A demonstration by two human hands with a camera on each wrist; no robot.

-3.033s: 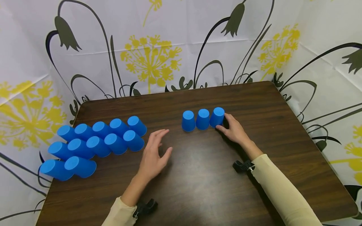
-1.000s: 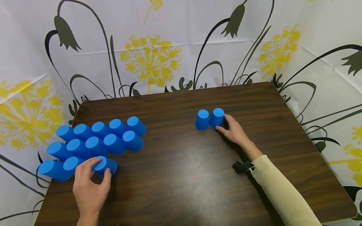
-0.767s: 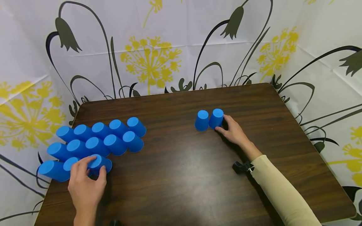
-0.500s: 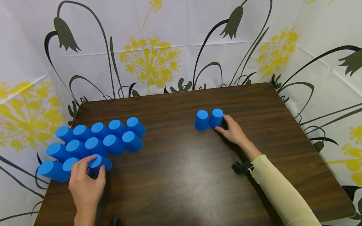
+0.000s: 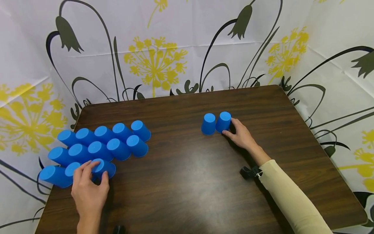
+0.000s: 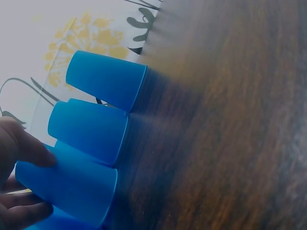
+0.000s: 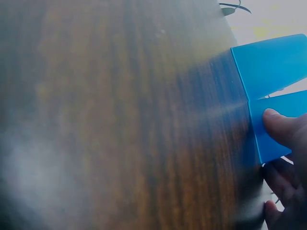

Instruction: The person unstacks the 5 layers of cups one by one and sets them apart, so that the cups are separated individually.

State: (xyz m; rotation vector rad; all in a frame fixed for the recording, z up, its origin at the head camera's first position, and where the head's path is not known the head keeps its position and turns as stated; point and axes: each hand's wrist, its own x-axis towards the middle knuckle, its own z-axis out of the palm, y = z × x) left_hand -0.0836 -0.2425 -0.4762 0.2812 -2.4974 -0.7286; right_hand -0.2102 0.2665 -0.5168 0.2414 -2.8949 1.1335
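Note:
My left hand [image 5: 89,191] grips an upside-down blue plastic cup [image 5: 105,168] at the right end of the front row on the left side. In the left wrist view, thumb and fingers lie on either side of that cup [image 6: 76,184]. Part of the neighbouring cup [image 5: 73,168] is hidden behind the hand. On the right side, two upside-down blue cups stand side by side. My right hand [image 5: 241,135] holds the right one [image 5: 223,122], with its thumb on the near side. The other cup [image 5: 208,124] stands just left of it, untouched.
Two longer rows of upside-down blue cups [image 5: 118,149] stand close together behind the front row, near the left edge of the dark wooden table [image 5: 187,188]. A white cloth [image 5: 190,19] with printed flowers hangs behind the table and along its sides.
Three seconds ago three cups stood on the right; two stand there now. My left hand went from mid-table to the left group, where the front row has one more cup. The right hand stayed put.

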